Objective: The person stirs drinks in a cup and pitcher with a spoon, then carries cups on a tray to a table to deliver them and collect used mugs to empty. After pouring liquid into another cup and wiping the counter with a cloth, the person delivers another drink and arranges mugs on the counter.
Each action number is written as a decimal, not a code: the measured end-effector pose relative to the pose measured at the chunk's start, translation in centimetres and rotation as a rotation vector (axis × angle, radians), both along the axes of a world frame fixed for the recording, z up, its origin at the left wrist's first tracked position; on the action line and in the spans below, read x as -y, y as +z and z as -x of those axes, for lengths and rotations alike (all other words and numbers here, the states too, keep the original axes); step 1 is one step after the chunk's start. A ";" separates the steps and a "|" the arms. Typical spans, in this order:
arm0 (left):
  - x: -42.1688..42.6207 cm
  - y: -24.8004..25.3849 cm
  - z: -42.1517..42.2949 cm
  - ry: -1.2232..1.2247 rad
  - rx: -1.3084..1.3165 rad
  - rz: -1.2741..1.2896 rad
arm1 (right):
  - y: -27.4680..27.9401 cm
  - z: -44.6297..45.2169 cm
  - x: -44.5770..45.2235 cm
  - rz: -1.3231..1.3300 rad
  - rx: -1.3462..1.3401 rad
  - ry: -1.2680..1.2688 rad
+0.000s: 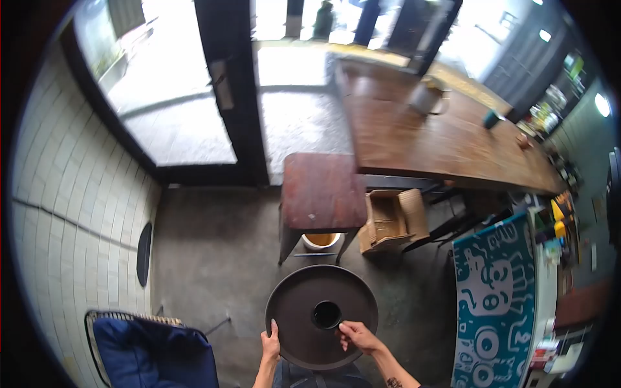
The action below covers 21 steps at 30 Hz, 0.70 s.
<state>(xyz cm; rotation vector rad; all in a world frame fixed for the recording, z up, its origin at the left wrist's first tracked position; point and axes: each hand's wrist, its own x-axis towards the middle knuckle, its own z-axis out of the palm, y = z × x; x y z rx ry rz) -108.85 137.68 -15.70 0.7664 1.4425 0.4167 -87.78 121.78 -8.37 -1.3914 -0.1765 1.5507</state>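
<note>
A round dark brown tray (294, 323) is held level in front of my body. Near its middle stands a small dark round cup (326, 315), seen from above; what is inside it cannot be made out. My left hand (271, 341) grips the tray's left rim, thumb on top and the other fingers hidden beneath. Over the tray's right part, my right hand (358, 337) is closed, its fingertips pinching the cup at its lower right edge.
Ahead is a stool (323, 191) with a white bucket (321, 241) under it. A cardboard box (391, 223) lies beside it, below a wooden table (401, 142) bearing a jug (428, 97). A chair with blue cloth (155, 352) stands left; a teal patterned panel (495, 304), right.
</note>
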 end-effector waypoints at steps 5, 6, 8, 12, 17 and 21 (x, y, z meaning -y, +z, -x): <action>0.3 4.5 -3.0 -0.251 0.178 0.063 | 3.7 3.9 5.1 -0.074 0.094 -0.233; 0.4 4.7 -2.6 -0.369 0.275 0.102 | 5.1 5.0 6.1 -0.059 0.152 -0.240; 1.1 5.1 -4.7 -0.563 0.377 0.138 | 6.1 5.7 8.6 -0.056 0.230 -0.308; 5.5 7.8 -8.5 -0.734 0.274 0.123 | 7.8 7.9 14.9 -0.043 0.395 -0.526; 14.2 11.7 -12.1 -0.946 0.241 0.136 | 11.4 12.7 22.9 0.043 0.570 -0.963; 23.1 12.8 -13.1 -1.118 0.249 0.041 | 12.4 18.4 33.1 0.099 0.994 -1.429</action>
